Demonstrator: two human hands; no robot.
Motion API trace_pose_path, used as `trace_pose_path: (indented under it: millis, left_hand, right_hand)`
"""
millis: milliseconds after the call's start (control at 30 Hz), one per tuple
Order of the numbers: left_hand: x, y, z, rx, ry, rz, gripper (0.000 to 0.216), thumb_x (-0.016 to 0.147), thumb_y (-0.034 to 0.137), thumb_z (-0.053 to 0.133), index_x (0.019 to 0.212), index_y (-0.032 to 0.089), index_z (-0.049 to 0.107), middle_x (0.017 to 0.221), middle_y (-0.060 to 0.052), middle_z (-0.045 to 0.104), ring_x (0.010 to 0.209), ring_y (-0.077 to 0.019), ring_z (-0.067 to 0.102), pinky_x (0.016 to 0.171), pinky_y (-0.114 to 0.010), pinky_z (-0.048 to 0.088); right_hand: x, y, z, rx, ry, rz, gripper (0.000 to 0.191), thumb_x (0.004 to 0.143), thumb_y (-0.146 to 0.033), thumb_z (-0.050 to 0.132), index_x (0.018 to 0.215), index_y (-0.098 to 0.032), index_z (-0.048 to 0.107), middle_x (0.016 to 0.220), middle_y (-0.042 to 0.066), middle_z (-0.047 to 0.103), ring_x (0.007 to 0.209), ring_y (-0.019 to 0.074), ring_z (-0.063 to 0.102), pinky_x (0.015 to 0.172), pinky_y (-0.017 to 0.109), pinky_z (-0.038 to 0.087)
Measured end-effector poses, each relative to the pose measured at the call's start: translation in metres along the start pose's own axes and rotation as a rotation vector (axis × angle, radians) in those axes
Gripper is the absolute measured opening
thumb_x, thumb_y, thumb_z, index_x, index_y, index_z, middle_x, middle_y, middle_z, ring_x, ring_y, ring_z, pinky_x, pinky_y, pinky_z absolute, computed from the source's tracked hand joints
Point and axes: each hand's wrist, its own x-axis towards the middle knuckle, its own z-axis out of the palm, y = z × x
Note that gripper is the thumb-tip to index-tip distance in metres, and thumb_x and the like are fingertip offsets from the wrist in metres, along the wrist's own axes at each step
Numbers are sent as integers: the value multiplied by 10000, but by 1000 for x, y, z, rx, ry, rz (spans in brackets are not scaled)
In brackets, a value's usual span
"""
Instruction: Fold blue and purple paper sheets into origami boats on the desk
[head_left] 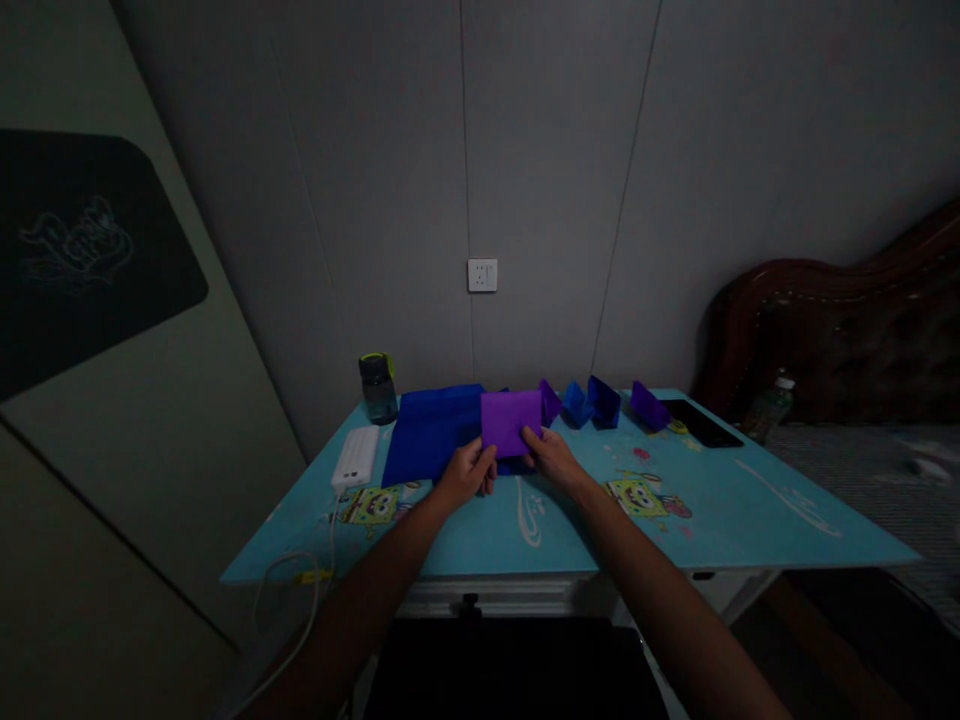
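Note:
A folded purple paper square (511,415) is held up between both hands, above the table. My left hand (466,472) pinches its lower left corner, thumb in front. On the lower right edge, my right hand (553,458) grips it with the thumb lying across the front. Behind the square, dark blue paper sheets (431,430) lie spread on the table. To the right stand folded paper pieces: a purple one (550,402) partly hidden by the square, a lighter blue one (577,405), a dark blue one (604,402) and another purple one (649,407).
On the light blue table (480,540), a white power bank (357,456) with a cable and a dark water bottle (378,388) stand at the left. A black tablet (703,423) lies at the right. Beyond is a clear bottle (769,408) by the bed. A wall socket (482,275) is behind.

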Motion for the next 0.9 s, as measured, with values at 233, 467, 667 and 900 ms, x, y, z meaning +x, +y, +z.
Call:
trace_pose_path:
  millis: [233,467,667,900]
  left_hand:
    - [3,-3,2,127,71,-30,368,891,534,471,873,173,539,417,92,465,290,-78,453,344,-164,325]
    - [5,5,7,84,146,-72,450,835,595,517,888,153,581,345,94,436,242,-83,394,320,-176,276]
    - [4,-3,13,-50,22,-236,573,787,718,466,613,173,486,355,24,477,269,-114,463,305,-203,320]
    - [5,2,13,-19,118,-192,546,767,709,507,646,177,497,316,76,382,237,-78,354,284,-188,236]
  right_hand:
    - [1,-2,5,-116,79,-111,488,785,-668,590,732,-183,568,534,10,618,463,121,525,486,238,403]
    - [-5,-15,9,-234,100,-169,541,807,-699,522,635,-192,604,554,30,621,547,147,567,589,266,455]
    - [-6,-11,3,-267,-53,-79,593,828,-690,497,618,-155,644,556,46,659,509,140,584,551,248,447]
    - [-6,-4,5,-329,-22,-51,654,861,-681,439,470,-172,567,449,33,591,439,121,554,519,235,431]
